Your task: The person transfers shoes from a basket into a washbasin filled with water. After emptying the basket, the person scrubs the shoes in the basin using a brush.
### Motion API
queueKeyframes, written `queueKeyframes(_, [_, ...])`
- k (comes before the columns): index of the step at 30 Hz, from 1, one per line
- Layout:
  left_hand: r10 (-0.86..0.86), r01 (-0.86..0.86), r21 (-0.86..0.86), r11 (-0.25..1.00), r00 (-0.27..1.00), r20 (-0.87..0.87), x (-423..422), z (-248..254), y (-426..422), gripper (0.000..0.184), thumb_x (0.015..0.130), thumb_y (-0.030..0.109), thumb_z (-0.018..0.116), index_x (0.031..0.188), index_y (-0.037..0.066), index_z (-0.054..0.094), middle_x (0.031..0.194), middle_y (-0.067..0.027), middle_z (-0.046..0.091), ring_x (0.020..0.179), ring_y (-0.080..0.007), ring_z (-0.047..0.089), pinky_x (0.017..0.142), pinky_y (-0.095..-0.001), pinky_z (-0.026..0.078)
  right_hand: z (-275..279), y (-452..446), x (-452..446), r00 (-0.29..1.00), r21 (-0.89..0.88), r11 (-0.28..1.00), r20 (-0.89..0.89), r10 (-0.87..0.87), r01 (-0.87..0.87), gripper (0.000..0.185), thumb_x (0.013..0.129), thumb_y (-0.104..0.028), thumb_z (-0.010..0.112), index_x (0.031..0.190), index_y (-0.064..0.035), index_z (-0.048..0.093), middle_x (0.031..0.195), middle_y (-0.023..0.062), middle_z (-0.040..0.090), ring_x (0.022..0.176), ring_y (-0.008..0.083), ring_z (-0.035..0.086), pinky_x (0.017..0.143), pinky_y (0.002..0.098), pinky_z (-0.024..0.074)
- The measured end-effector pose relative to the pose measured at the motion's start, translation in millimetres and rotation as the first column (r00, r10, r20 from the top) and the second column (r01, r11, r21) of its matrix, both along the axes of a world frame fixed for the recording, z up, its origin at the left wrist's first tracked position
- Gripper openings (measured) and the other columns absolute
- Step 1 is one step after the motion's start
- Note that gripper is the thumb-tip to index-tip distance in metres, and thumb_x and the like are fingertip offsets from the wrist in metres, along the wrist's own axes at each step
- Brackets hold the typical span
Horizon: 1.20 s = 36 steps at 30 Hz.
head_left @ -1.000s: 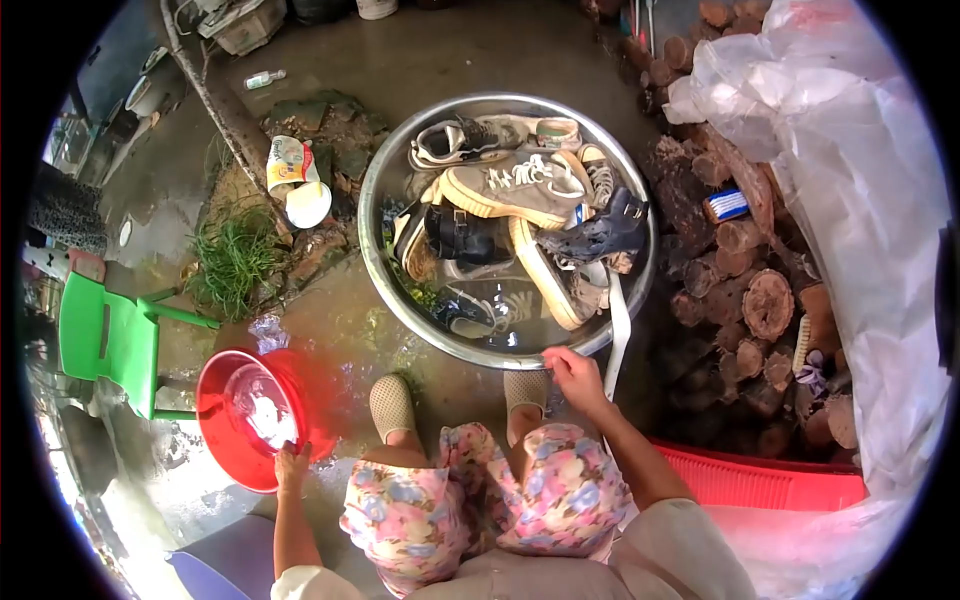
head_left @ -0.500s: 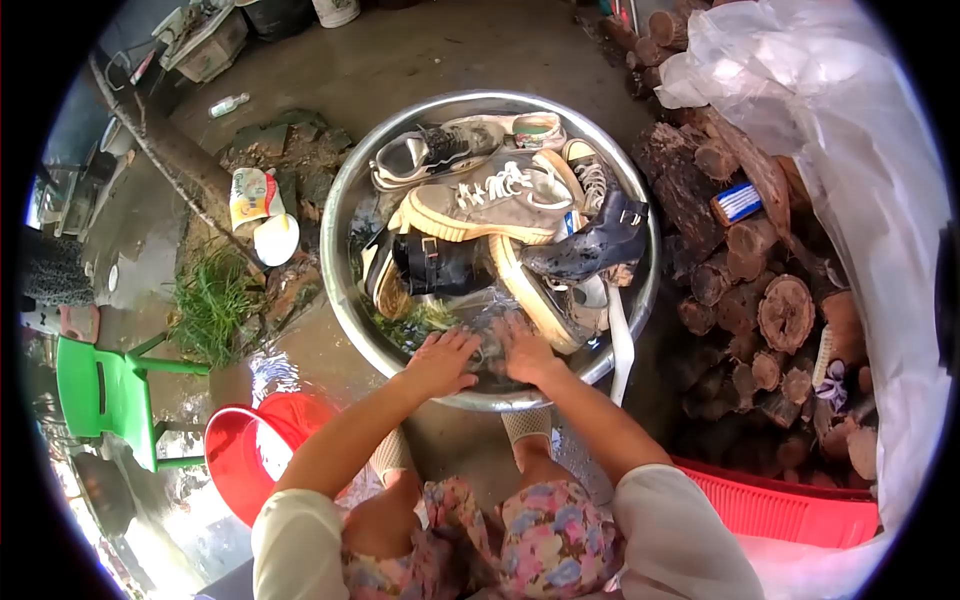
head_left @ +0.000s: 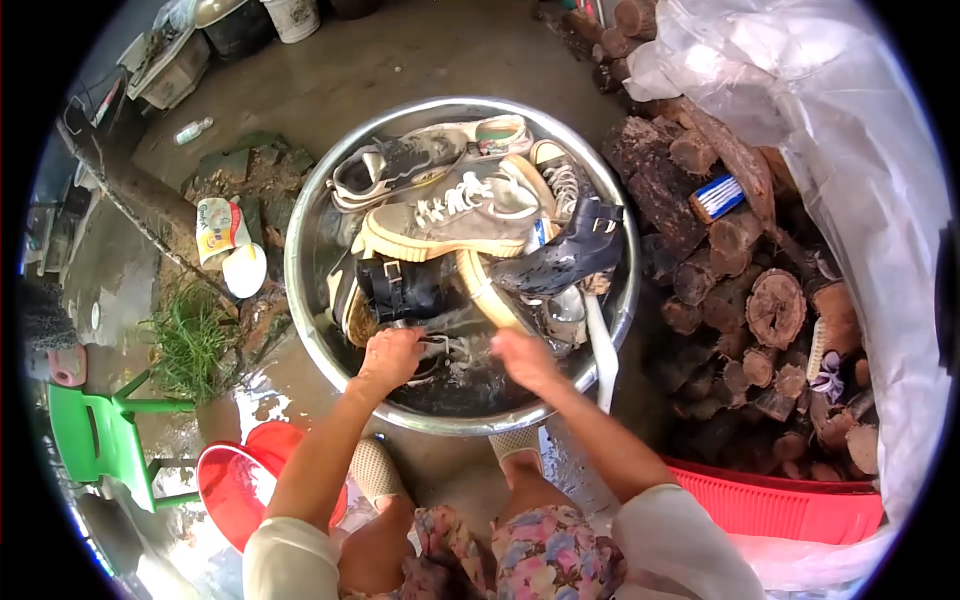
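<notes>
A wide metal basin (head_left: 303, 335) holds water and several shoes. At its near side a dark, wet lace-up shoe (head_left: 432, 362) lies partly under water. My left hand (head_left: 392, 355) is closed around the left end of this shoe. To the right, my right hand (head_left: 525, 358) hovers over the water, curled and blurred by motion, so its fingers are unclear. Beyond my hands are a black buckled boot (head_left: 400, 290), another black boot (head_left: 565, 250) and a grey sneaker (head_left: 455, 215) with white laces. A black-and-white sneaker (head_left: 400, 165) rests at the back.
A white strip (head_left: 600, 350) hangs over the basin's right rim. Stacked logs (head_left: 775, 310) and a blue-and-white brush (head_left: 718, 198) lie at right, beside plastic sheeting (head_left: 850, 150). On the left stand a red bucket (head_left: 235, 490) and a green chair (head_left: 100, 430).
Both hands have risen from the near water. My left hand has closed on the dark shoe, whose laces now show; my right hand has curled up. The view has shifted slightly.
</notes>
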<state>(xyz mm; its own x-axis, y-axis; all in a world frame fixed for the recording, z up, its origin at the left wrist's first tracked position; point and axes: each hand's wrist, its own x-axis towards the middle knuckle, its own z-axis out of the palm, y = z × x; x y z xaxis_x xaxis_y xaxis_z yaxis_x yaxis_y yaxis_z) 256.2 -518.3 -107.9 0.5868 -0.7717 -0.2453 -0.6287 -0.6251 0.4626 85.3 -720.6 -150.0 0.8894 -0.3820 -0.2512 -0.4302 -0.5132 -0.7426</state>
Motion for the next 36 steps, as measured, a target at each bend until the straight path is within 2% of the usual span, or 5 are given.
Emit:
queueKeyframes(6, [0.289, -0.402, -0.334, 0.853, 0.895, -0.338, 10, 45, 39, 0.021, 0.083, 0.01, 0.063, 0.102, 0.004, 0.069, 0.083, -0.0172, 0.07, 0.07, -0.0276, 0.066, 0.068, -0.0339, 0.051, 59, -44, -64, 0.921, 0.021, 0.961, 0.28, -0.27, 0.276, 0.013, 0.09, -0.004, 0.058, 0.102, -0.0037, 0.065, 0.095, 0.0136, 0.067, 0.088, 0.0341, 0.064, 0.082, 0.037, 0.0504])
queueKeyframes(12, [0.253, -0.986, 0.036, 0.164, 0.007, -0.967, -8, 45, 77, 0.022, 0.09, 0.006, 0.057, 0.108, -0.004, 0.063, 0.092, -0.0094, 0.068, 0.078, -0.02, 0.066, 0.073, -0.0308, 0.054, 72, -43, -105, 0.962, -0.36, 0.907, 0.235, -0.138, 0.218, 0.026, 0.085, 0.0, 0.057, 0.11, -0.0039, 0.064, 0.122, 0.0163, 0.06, 0.124, 0.0368, 0.049, 0.103, 0.0425, 0.0402])
queueKeyframes(18, [0.272, -0.934, 0.346, 0.085, -0.312, -0.91, -26, 32, 66, 0.026, 0.094, 0.013, 0.054, 0.116, -0.001, 0.058, 0.111, -0.0148, 0.066, 0.1, -0.029, 0.064, 0.087, -0.0436, 0.054, 81, -27, -116, 0.981, -0.414, 0.894, 0.157, -0.114, 0.17, 0.033, 0.084, -0.002, 0.058, 0.116, -0.0063, 0.064, 0.13, 0.0155, 0.057, 0.133, 0.0374, 0.042, 0.11, 0.0426, 0.0339])
queueKeyframes(28, [0.297, -0.521, -0.075, 0.85, 0.594, -0.748, -59, 77, 55, 0.031, 0.087, 0.008, 0.05, 0.115, -0.001, 0.057, 0.092, -0.0128, 0.064, 0.074, -0.0196, 0.064, 0.056, -0.0313, 0.057, 112, 31, -169, 0.965, -0.281, 0.952, 0.257, -0.045, 0.12, 0.023, 0.084, -0.001, 0.058, 0.105, -0.0064, 0.066, 0.115, 0.0144, 0.064, 0.117, 0.0341, 0.056, 0.098, 0.0414, 0.0457])
queueKeyframes(36, [0.181, -0.551, -0.201, 0.81, 0.56, -0.808, -72, 101, 77, 0.032, 0.086, 0.001, 0.047, 0.117, -0.003, 0.054, 0.097, -0.0135, 0.063, 0.075, -0.0206, 0.066, 0.06, -0.0307, 0.059, 130, 18, -231, 0.977, -0.244, 0.951, 0.138, -0.16, 0.19, 0.024, 0.083, 0.003, 0.053, 0.101, -0.0052, 0.068, 0.089, 0.0138, 0.069, 0.09, 0.0338, 0.065, 0.084, 0.0404, 0.0506])
